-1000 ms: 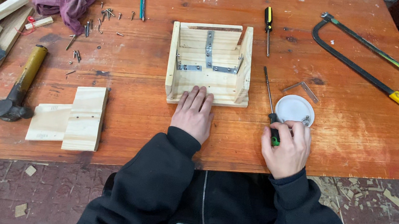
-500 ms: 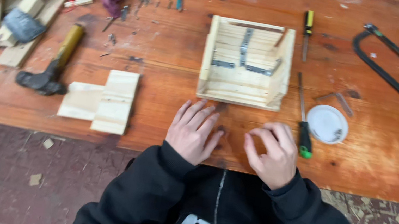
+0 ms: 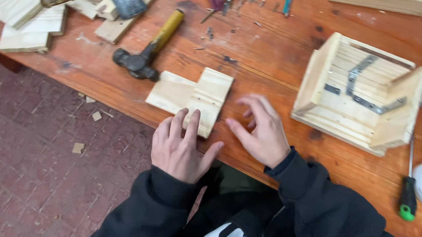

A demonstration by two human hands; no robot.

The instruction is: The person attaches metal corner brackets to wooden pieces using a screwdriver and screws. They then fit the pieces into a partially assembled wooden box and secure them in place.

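Head view: my left hand [image 3: 180, 147] lies open, fingertips on the near edge of the wood piece [image 3: 192, 98] at the worktop [image 3: 297, 64] front, right hand [image 3: 259, 131] open just beside it, holding nothing; best grip both edges squarely.

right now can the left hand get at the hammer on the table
Probably yes. The left hand rests at the near edge of the joined wooden pieces, and the hammer lies just beyond them on the table, head toward the hand. Nothing covers it; only the low wood lies between.
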